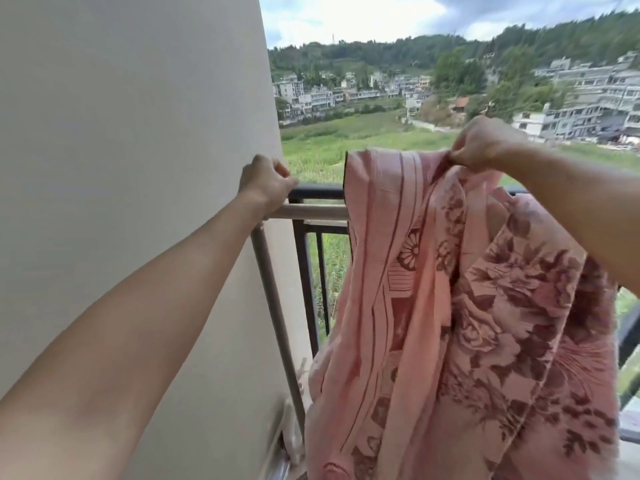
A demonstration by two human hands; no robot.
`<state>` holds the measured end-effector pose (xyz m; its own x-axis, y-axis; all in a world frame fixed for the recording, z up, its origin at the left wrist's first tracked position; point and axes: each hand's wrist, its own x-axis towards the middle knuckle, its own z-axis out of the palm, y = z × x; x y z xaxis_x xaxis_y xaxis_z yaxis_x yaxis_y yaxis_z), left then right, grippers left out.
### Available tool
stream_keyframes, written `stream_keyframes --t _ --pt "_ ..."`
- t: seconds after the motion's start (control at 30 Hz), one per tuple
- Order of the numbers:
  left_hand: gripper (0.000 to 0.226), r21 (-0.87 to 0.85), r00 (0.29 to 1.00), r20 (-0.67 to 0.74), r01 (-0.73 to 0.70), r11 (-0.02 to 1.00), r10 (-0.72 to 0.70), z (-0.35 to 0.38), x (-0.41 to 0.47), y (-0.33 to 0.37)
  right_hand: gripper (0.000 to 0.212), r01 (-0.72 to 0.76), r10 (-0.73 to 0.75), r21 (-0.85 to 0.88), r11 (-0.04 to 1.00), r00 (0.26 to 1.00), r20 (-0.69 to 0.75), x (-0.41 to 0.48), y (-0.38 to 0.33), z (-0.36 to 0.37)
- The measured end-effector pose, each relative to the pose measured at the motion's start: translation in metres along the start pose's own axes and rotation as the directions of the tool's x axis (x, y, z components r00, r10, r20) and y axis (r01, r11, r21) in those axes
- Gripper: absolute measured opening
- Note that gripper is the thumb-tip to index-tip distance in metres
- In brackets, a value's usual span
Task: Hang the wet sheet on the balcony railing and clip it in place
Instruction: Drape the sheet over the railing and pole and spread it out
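Observation:
A pink sheet with a dark red flower pattern hangs in long folds in front of the black balcony railing. My right hand pinches its bunched top edge and holds it up above the rail. My left hand curls round the end of a pale horizontal bar that runs just inside the railing, near the wall. The sheet's left edge crosses that bar. No clip is in sight.
A cream wall fills the left side. A grey pipe runs down beside the railing post. Beyond the balcony lie green fields, houses and wooded hills. Some pale objects lie at the foot of the wall, blurred.

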<state>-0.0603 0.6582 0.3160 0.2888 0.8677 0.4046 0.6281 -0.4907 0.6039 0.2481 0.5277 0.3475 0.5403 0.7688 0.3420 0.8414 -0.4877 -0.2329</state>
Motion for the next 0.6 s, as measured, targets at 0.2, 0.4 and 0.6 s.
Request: stream_keyframes --t 0.2,0.4,0.6 --pt "0.051 0.205 0.976 0.08 -0.214 0.955 0.202 0.035 -0.046 -0.003 0.026 0.074 -0.071 -0.014 0.997 0.984 0.166 -0.042 -0.019 0.023" --pt "0.046 -0.083 0.935 -0.265 -0.268 0.96 0.238 0.055 -0.098 -0.026 0.04 0.374 -0.362 -0.009 0.927 0.889 -0.28 -0.111 -0.028 0.019" --pt "0.018 -0.433 0.993 0.068 0.114 0.894 -0.094 0.065 -0.12 -0.028 0.05 0.466 -0.502 -0.191 0.864 0.831 -0.241 -0.148 -0.026 0.052"
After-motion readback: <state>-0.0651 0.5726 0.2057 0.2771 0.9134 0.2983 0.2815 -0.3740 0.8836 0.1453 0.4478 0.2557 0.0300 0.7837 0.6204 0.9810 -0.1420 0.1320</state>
